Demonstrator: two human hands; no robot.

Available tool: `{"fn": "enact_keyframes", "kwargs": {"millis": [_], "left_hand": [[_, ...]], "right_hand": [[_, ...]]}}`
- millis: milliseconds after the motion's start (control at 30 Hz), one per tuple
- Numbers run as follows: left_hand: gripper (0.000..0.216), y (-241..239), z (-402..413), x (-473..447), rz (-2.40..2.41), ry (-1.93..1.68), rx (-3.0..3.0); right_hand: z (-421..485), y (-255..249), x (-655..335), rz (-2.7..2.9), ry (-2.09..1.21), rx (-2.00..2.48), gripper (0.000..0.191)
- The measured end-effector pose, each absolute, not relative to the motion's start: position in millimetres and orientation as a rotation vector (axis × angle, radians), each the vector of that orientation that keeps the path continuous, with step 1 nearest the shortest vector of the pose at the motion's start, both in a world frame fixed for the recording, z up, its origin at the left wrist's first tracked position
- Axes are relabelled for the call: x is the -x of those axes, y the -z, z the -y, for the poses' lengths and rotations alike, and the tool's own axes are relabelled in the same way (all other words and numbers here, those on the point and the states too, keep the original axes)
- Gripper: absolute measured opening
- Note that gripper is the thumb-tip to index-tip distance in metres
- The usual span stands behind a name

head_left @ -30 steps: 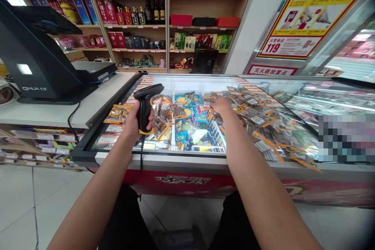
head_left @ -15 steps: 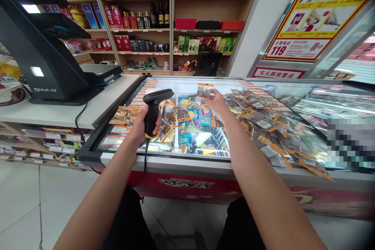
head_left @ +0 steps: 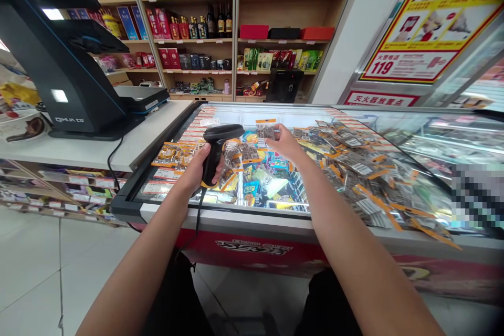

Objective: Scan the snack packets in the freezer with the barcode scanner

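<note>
The left hand [head_left: 193, 172] grips the scanner [head_left: 213, 155] low down, leaving its top free, while the right hand [head_left: 288, 143] pinches 1 packet [head_left: 264, 130] by its side over the freezer [head_left: 244, 219], maybe so most shows.

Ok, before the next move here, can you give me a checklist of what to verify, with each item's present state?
1. Left grip secure on the scanner: ok, fingers wrap its handle.
2. Right grip has the held packet: ok, pinched near its right edge.
3. Cable away from the right grip: ok, it hangs below the scanner.
4. Held packet's label readable: cannot tell, print too small.
5. Packet pile off the freezer's front rim: not ok, a packet at far right lies over it.
</note>
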State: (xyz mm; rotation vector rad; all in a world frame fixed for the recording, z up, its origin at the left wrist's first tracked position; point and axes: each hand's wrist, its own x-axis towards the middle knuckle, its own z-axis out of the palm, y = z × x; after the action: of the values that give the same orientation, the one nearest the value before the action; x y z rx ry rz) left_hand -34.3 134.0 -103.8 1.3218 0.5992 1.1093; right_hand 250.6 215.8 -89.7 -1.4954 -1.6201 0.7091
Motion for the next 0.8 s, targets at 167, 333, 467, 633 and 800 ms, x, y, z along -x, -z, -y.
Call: {"fn": "enact_keyframes", "kwargs": {"millis": [167,333,467,633,800], "left_hand": [[0.057,102.1,-133.7,33.6,-0.580,-1.148,-1.292],[0.059,100.8,-134.3,33.3,-0.569,-1.162,-1.270],[0.060,100.7,-134.7,33.2,-0.554,-1.162,-1.279],[0.062,100.6,-133.8,32.9,-0.548,-1.173,-1.311],[0.060,102.1,-134.7,34.0,-0.577,-1.156,-1.305]], "right_hand": [[-227.3,95.4,-258.2,1.519,-0.583,1.574,0.045],[-239.7,105.6,-271.8,1.510,-0.304,1.866,0.046],[-234.8,111.0,-261.9,1.664,-0.431,1.831,0.049],[-220.4,107.9,-229.8,1.746,-0.739,1.674,0.038],[-217.4,101.3,-216.4,1.759,-0.931,1.481,0.033]]}}
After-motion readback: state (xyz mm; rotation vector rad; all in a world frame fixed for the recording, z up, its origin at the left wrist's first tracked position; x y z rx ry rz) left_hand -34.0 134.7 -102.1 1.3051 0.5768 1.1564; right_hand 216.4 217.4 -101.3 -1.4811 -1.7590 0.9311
